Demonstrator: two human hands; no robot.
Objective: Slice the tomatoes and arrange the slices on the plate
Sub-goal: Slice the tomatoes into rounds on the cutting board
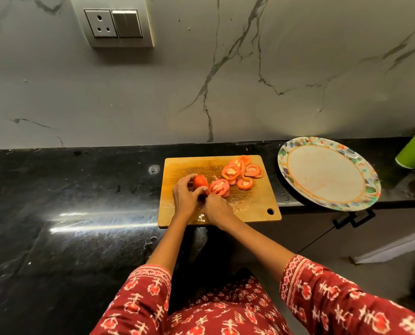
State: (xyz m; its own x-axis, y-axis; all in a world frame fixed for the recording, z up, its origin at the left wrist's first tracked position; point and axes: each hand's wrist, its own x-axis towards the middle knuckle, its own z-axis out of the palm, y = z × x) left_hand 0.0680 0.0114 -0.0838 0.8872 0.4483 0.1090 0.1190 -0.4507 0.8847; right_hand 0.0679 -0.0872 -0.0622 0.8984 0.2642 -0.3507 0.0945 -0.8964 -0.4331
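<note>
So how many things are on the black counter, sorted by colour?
Red or orange-red: 2, the piece of tomato in the left hand and the pile of cut slices
Brown: 1, the cutting board
White with a flowery rim: 1, the plate
Green: 1, the cup
Total: 5

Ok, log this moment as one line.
stage: slicing | left hand: holds tomato on board | right hand: curled, knife not visible | slices: on board | plate: no slices
</note>
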